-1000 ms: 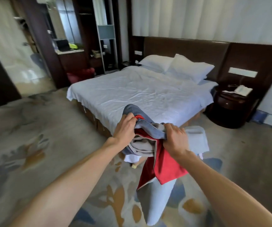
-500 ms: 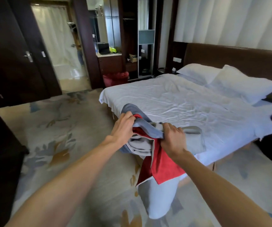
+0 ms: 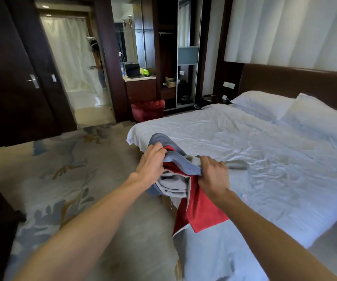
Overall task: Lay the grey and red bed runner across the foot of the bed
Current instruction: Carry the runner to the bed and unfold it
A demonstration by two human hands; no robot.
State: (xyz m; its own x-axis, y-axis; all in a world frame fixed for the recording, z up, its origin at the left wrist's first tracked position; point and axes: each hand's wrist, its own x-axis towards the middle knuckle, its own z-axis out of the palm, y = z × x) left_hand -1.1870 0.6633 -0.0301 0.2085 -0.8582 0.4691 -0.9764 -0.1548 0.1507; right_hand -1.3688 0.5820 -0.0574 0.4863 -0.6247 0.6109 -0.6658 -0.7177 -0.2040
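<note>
Two hands are being used on the bunched grey and red bed runner (image 3: pixel 184 169): its grey upper fold is being gripped by the curled fingers of the left hand (image 3: pixel 151 161), and the gathered cloth just beside is being clenched in the right hand (image 3: pixel 214 173). The runner is being held over the near foot corner of the bed (image 3: pixel 265 151), its red panel and grey tail being let hang past the bed's edge.

The left hand (image 3: pixel 151 165) and right hand (image 3: pixel 214 176) both grip a bunched grey and red bed runner (image 3: pixel 173 184), fingers (image 3: pixel 157 148) curled into its grey folds. A red flap (image 3: pixel 202 211) hangs below the right fingers. Beyond the fingers spreads the white bed (image 3: pixel 265 151), its pillows (image 3: pixel 265 102) farther right; a red stool (image 3: pixel 148 110) stands beyond the left fingers
</note>
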